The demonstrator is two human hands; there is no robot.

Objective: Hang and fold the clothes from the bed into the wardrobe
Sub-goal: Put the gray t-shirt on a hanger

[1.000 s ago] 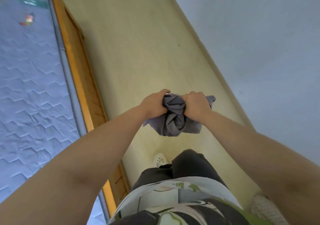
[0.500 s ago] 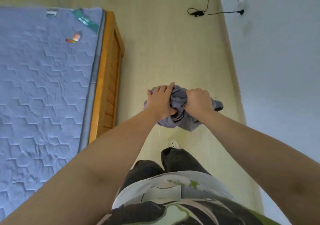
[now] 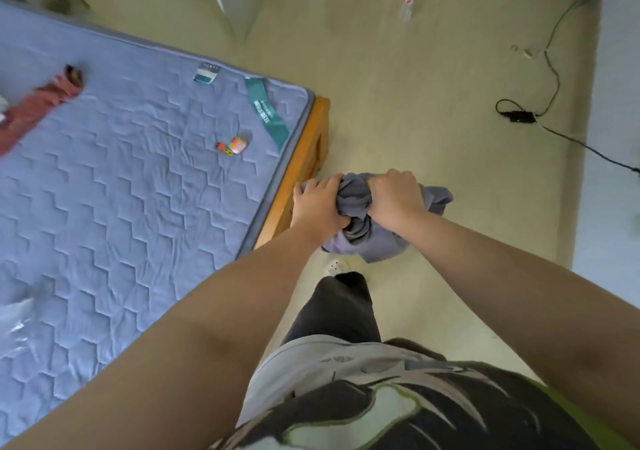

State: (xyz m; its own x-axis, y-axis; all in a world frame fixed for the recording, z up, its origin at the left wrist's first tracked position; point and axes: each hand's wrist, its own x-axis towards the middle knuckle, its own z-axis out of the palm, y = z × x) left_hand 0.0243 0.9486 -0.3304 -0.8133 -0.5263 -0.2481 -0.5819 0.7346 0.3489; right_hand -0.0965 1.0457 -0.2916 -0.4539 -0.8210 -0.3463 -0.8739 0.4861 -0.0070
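A bunched grey-purple fabric garment [image 3: 360,245] hangs above the pale floor [image 3: 415,120], just beside the corner of the blue quilted mattress [image 3: 138,179]. The left grip [image 3: 317,207] and right grip [image 3: 394,200] both clutch it, fingers curled into the cloth. A red crumpled garment [image 3: 38,105] lies farther across the mattress.

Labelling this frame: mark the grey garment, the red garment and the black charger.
grey garment [image 3: 372,244]: head view, lower hanging fold.
red garment [image 3: 40,104]: head view, its middle.
black charger [image 3: 517,116]: head view, its body.

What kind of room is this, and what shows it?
Most likely a bedroom in a home: a quilted blue mattress lies on a wooden bed frame, a reddish cloth lies on the mattress, and the left hand and right hand grip a bunched grey garment.
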